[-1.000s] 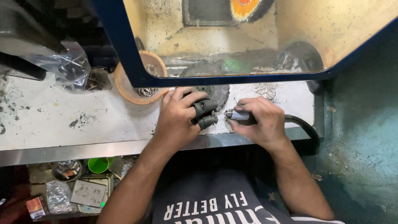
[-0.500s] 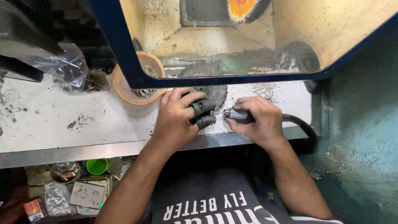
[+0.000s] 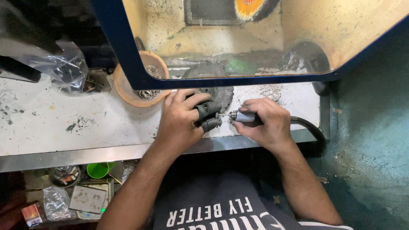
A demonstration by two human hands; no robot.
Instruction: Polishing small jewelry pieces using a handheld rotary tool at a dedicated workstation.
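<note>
My left hand (image 3: 181, 119) rests on the white bench, thumb and forefinger in dark finger guards (image 3: 208, 115), pinching a small piece I cannot make out. My right hand (image 3: 264, 121) grips a silver rotary handpiece (image 3: 243, 116) whose fine tip points left and meets the pinched piece. A black hose (image 3: 309, 127) runs from the handpiece off the bench's right edge.
An orange bowl (image 3: 123, 87) with metal rings sits left of my hands, partly behind a blue-framed clear shield (image 3: 238, 80). Loose rings (image 3: 270, 90) lie at the right. A plastic bag (image 3: 68, 70) lies far left. A green cup (image 3: 99, 169) and trays sit below the bench.
Both hands stay together at the bench front. The handpiece tip remains against the piece in my left fingers, with only slight shifts.
</note>
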